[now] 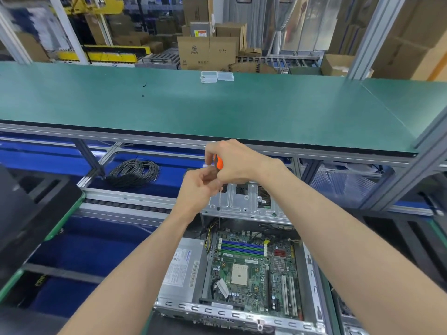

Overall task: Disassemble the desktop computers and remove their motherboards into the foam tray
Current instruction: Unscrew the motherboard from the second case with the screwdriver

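While the right hand (232,163) wraps the orange-handled screwdriver (219,162) upright, the left hand (197,187) pinches its thin shaft, probably steadying the tip on a screw in the silver metal drive bracket (244,201); the green motherboard (251,269) lies inside the open grey desktop case (217,310).
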Demonstrator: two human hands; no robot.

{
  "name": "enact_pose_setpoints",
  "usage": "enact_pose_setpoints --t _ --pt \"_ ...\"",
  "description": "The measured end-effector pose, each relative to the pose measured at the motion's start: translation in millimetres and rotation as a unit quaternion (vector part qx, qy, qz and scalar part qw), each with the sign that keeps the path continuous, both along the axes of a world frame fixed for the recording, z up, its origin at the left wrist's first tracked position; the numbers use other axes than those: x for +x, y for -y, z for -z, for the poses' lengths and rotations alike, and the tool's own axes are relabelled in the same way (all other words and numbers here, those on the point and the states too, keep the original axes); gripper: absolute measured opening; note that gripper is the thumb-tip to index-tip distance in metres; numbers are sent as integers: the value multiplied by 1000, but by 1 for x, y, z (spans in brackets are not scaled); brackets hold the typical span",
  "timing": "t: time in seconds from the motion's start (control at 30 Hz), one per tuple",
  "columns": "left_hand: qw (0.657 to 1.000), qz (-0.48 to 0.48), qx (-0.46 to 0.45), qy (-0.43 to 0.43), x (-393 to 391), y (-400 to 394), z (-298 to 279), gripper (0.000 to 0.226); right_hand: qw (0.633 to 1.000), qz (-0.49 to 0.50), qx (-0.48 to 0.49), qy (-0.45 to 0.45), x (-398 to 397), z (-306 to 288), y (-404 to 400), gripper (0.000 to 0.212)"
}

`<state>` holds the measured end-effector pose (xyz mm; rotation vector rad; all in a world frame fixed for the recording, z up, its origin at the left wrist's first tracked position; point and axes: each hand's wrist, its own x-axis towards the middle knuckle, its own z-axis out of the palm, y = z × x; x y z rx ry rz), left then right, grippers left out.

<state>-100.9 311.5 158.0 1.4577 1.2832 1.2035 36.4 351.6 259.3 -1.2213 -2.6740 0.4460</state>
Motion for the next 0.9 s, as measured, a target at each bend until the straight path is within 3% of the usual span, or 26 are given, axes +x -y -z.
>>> enact_pose_setpoints --t 0.07,0.13,0.23,0.3,0.47,0.6,0.77,0.9 --pt "999 -52 1 5 4 -2 0 16 999 30 42 6 -4 3 4 16" --pt "995 -102 -4 9 8 -3 0 17 992 68 97 52 -12 7 7 26" --pt "991 -135 1 -10 13 -1 3 27 989 74 114 64 -20 8 7 14" --pt "993 -114 -4 -9 11 -1 3 27 993 57 83 59 -18 7 4 18" --pt "997 71 -1 3 -2 3 -1 16 999 8 24 32 -7 1 0 31" --pt "1000 26 -2 -9 -3 1 -1 16 1000 -15 8 3 -3 -1 1 25" --pt "994 -105 -1 -23 8 -3 0 23 990 71 117 36 -14 13 8 23" --pt "998 -60 -1 -6 10 -1 -2 21 994 38 100 17 -13 16 1 12"
